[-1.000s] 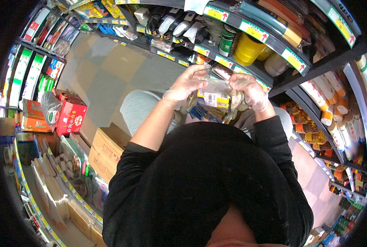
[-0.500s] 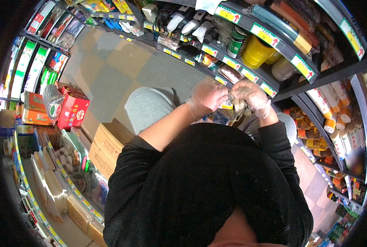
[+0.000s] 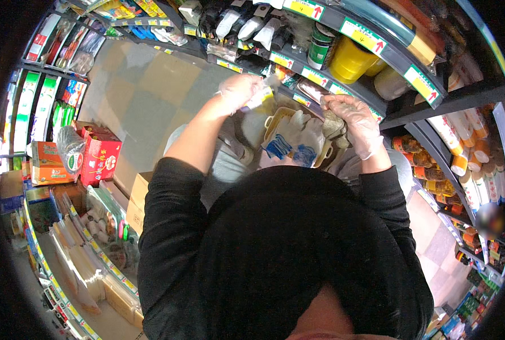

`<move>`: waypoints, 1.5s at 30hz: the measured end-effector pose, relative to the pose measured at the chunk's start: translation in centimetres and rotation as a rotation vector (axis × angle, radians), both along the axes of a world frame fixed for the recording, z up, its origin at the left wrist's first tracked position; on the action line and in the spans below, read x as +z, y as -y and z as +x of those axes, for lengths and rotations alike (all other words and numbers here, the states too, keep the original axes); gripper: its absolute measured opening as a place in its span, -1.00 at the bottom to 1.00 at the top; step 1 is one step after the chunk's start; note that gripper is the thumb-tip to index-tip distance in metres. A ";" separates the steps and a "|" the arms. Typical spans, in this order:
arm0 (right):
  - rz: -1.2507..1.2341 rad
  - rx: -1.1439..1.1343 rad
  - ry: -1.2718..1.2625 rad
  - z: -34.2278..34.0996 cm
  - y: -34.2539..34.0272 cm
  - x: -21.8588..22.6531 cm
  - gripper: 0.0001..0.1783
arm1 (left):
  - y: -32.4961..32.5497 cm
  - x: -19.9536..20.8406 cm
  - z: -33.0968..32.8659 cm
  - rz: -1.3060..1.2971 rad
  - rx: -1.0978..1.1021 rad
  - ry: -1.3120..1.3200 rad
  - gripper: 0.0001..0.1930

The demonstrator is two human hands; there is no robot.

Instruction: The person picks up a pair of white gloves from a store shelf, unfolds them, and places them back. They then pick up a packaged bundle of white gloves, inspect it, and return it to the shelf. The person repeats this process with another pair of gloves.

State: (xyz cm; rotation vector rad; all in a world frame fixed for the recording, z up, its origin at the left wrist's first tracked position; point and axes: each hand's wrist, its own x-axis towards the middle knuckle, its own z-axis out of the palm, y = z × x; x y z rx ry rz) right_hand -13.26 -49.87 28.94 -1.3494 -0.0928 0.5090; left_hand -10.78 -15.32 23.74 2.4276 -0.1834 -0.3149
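Both my hands wear thin clear gloves. My left hand is raised at the lower shelf edge, its fingers closed on a small yellow-and-white label, partly blurred. My right hand pinches a crumpled grey-beige cloth, which hangs below its fingers. Between my hands, near my knees, stands a cream basket. White fabric items with blue print lie in it, and the cloth hangs over its right side. My clothing hides the basket's near part.
Ahead, a dark shelf rack holds packed socks, a green can and rolls of yellow tape. Bottles fill shelves at right. On the left are a red box, a cardboard box and stocked shelves.
My hands have moved apart. The left went left and up with the label; the right stayed near its place with the cloth. The basket and its white contents have come into view.
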 end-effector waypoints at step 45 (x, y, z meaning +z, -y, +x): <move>-0.398 0.025 -0.152 2.8 -1.5 1.3 -0.80 | 4.5 -19.6 16.5 0.710 -0.296 -0.260 -0.58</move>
